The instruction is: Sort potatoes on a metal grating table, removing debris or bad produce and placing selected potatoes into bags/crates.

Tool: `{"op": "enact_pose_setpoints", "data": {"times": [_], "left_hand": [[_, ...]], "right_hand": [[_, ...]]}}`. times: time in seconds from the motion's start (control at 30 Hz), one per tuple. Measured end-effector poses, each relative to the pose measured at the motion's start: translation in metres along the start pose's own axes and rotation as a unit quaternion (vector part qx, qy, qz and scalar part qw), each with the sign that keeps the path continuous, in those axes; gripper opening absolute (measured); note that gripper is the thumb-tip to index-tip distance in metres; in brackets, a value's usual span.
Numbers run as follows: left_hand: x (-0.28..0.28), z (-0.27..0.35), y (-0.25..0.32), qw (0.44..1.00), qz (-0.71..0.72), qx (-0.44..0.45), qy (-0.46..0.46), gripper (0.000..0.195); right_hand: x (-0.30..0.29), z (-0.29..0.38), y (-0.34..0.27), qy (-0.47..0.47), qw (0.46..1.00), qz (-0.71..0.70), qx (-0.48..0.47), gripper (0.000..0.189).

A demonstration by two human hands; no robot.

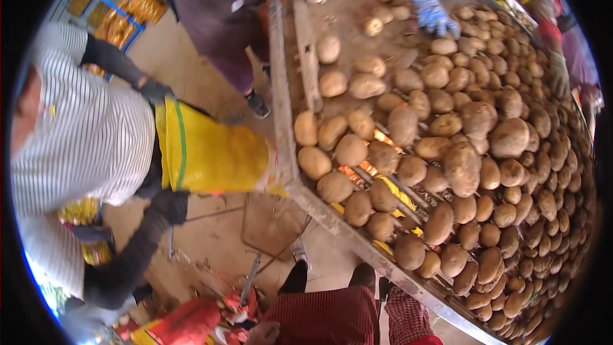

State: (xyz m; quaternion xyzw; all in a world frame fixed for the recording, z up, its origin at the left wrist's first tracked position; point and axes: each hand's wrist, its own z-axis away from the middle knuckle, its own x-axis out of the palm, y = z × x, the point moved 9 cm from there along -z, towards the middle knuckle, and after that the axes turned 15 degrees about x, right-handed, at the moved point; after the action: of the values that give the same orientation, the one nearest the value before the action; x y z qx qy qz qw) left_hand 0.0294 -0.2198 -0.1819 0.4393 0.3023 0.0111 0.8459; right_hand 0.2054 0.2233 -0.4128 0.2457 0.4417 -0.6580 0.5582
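Note:
My left hand [263,333] seems to be the blurred shape at the bottom edge, beside my dark red striped garment [325,314]; its fingers are unclear. On the right, a red checked sleeve [407,314] reaches the metal rim of the sorting table, but my right hand is not visible. Many loose brown potatoes [462,167] cover the slatted table [306,52] before me. To the left, a co-worker in dark gloves holds a yellow mesh sack [215,153] against the table's corner.
The table's metal rim [354,239] runs diagonally in front of me. Several co-workers' arms reach over the far side, one with a blue glove [436,14]. Red sacks [187,321] and a metal frame [273,225] lie low at the left. Filled sacks [146,5] stand farther back.

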Motion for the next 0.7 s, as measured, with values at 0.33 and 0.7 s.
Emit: {"op": "enact_pose_setpoints", "data": {"times": [0.33, 0.7], "left_hand": [[0.005, -0.016, -0.004, 0.998, 0.026, 0.008, 0.06, 0.02], [0.044, -0.033, -0.006, 0.994, 0.099, -0.024, 0.029, 0.021]], "right_hand": [[0.009, -0.018, 0.001, -0.045, 0.997, 0.01, -0.062, 0.029], [0.082, -0.153, -0.009, -0.045, 0.98, 0.112, -0.16, 0.023]]}}
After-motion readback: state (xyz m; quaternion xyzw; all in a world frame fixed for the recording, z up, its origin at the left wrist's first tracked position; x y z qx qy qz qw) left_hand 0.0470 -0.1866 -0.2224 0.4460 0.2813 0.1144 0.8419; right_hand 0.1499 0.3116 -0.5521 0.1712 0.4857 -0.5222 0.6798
